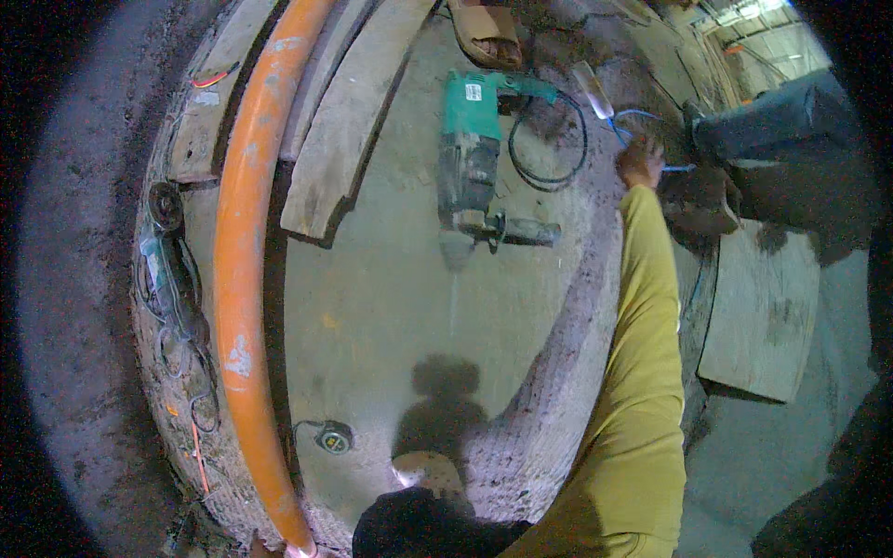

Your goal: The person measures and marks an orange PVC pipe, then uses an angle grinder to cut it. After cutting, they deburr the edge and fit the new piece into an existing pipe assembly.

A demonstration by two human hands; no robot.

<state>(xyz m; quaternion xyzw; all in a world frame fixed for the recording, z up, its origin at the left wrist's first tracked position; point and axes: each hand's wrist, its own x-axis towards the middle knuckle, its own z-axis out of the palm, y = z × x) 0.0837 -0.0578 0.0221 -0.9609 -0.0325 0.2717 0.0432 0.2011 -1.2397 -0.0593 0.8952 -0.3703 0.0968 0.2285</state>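
My right arm, in a yellow sleeve, stretches far forward. At its end my right hand [640, 162] looks closed around a thin blue cable [621, 133], parts of which stick out on both sides of it. Just beyond the hand lies a pale flat strip [593, 90], whose kind I cannot make out. To the left of the hand, a green and black rotary hammer drill [470, 139] rests on the board, its side handle [535, 231] pointing right. The drill's black cord [549, 184] loops between it and my hand. My left hand is out of view.
A long orange pipe [244, 232] runs along the left, beside wooden planks [349, 121]. Tangled cords [172, 279] lie left of it. A small round gauge-like thing [333, 437] sits nearer. A sandalled foot [488, 37] and another person's trouser leg [772, 121] are at the far side.
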